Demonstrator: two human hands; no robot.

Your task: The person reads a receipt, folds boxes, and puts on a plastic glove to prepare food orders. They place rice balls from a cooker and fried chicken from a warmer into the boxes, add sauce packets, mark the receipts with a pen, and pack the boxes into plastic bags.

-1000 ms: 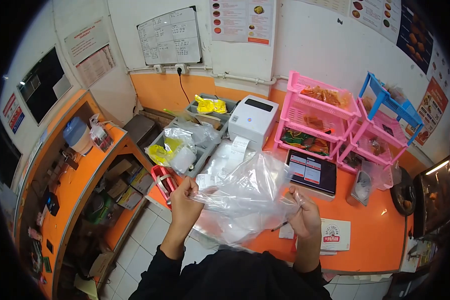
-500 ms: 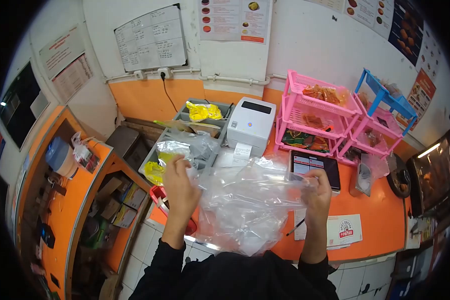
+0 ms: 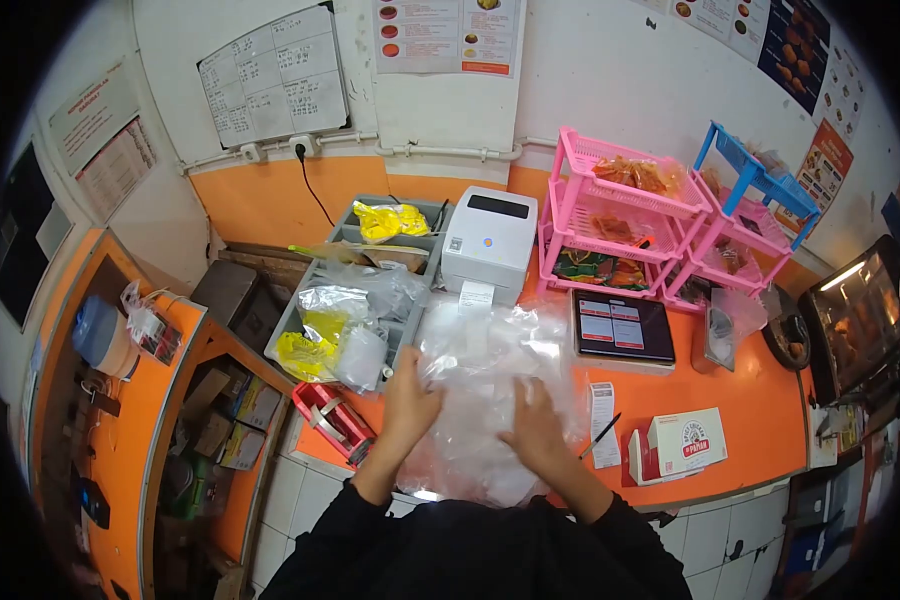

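Observation:
Clear plastic bags (image 3: pixel 480 365) lie in a loose, wrinkled layer on the orange counter in front of me. At their left edge is my left hand (image 3: pixel 411 402), with the thumb apart from the fingers. My right hand (image 3: pixel 535 428) rests on top of the plastic with its fingers spread. Behind the bags stands a white label printer (image 3: pixel 490 245), a printed slip (image 3: pixel 476 294) hanging from its front. To the right of my right hand are a paper receipt (image 3: pixel 602 425) and a black pen (image 3: pixel 601 435).
Left of the bags are a grey divided tray (image 3: pixel 398 335) with yellow and clear plastic and a red tape dispenser (image 3: pixel 332 422). A tablet (image 3: pixel 624 328), a white-and-red box (image 3: pixel 686 443) and pink racks (image 3: pixel 625 220) are on the right. An orange shelf unit (image 3: pixel 185 340) stands far left.
The plastic that was held up and stretched between my hands now lies lower on the counter. Both hands came down, the right one moving left. The view shifted slightly.

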